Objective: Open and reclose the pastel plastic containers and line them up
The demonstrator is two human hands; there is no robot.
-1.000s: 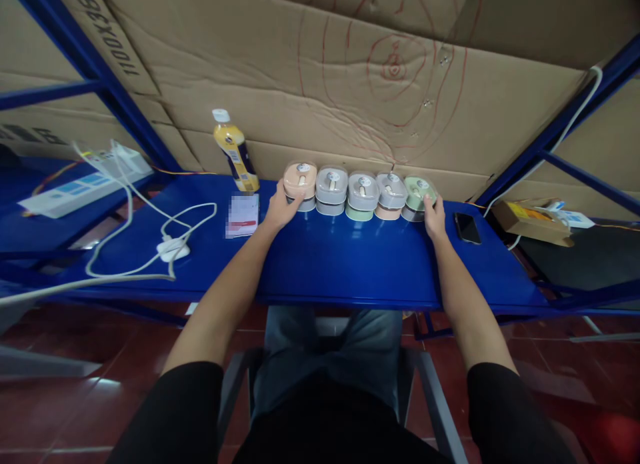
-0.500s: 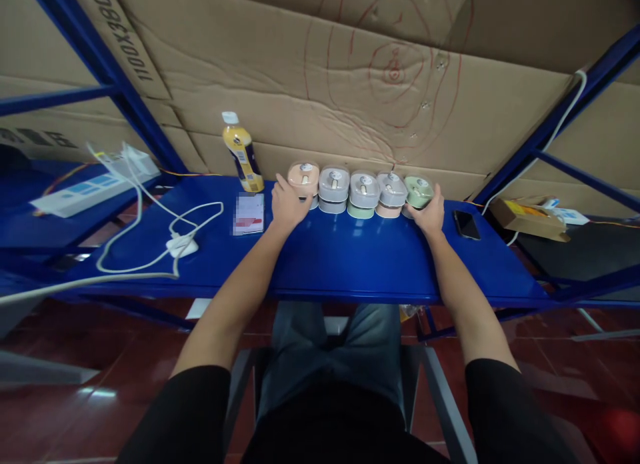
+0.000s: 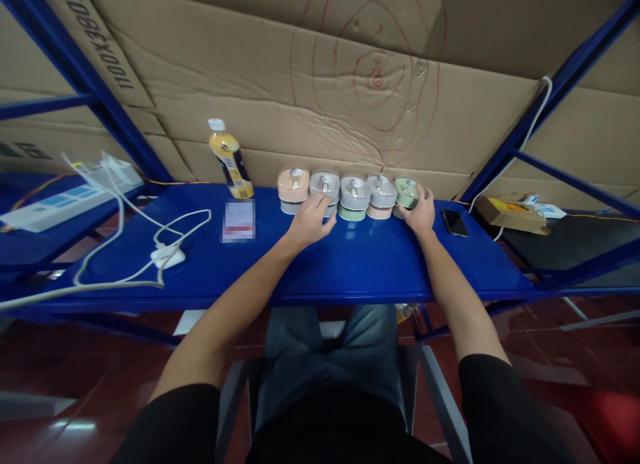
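Along the back of the table runs a row of small rounded containers with clear lids, stacked two high. The left end stack has a peach container (image 3: 293, 185) on top. Beside it are a grey container (image 3: 320, 183), another grey container (image 3: 355, 193) on a green one (image 3: 352, 214), and a third grey container (image 3: 383, 191) on a peach one (image 3: 379, 212). My left hand (image 3: 313, 221) is in front of the second stack, fingers apart, partly hiding its lower container. At the right end, my right hand (image 3: 421, 212) curls around the green container (image 3: 405, 192), thumb in front and fingers along its right side.
A yellow drink bottle (image 3: 231, 159) stands left of the row, with a blurred-out flat item (image 3: 239, 221) before it. White cables with an adapter (image 3: 168, 254) and a power strip (image 3: 70, 197) lie farther left. At right are a black phone (image 3: 455, 223) and an open cardboard box (image 3: 513, 215).
My left hand has left the peach stack at the left end and moved right to the second stack. My right hand stays at the green container. The view has shifted slightly.
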